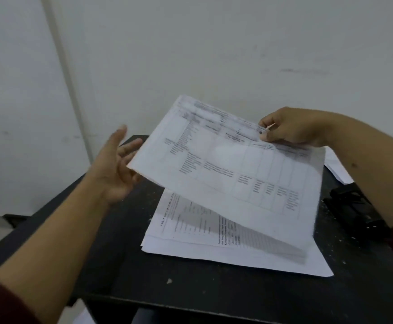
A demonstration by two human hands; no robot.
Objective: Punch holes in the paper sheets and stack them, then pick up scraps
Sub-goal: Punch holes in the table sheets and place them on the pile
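1. Your right hand (291,128) pinches the far edge of a printed sheet (233,169) between thumb and fingers, right beside a punched hole near that edge. The sheet hangs in the air above the bench (144,272), its far edge high and its near edge dipping towards the stack.
2. Your left hand (118,169) is spread wide with fingers straight, holding nothing. Its fingertips sit at the sheet's left corner; contact cannot be confirmed from this view.
3. The stack of papers (214,251) lies flat on the middle of the bench, directly under the raised sheet. The sheets are fanned unevenly: the lowest one juts out towards the near edge and the near-right.
4. The black hole punch (354,211) stands at the right edge of the bench, partly hidden by your right forearm. It is apart from the stack, with a strip of bare bench between.
5. More white paper (338,169) shows at the far-right corner, behind your right wrist.
6. Small white scraps (169,281) speckle the dark top, thickest near the punch and left of the stack.
7. Open bench: the left side and the near edge strip. The far edge meets a plain white wall (190,43).
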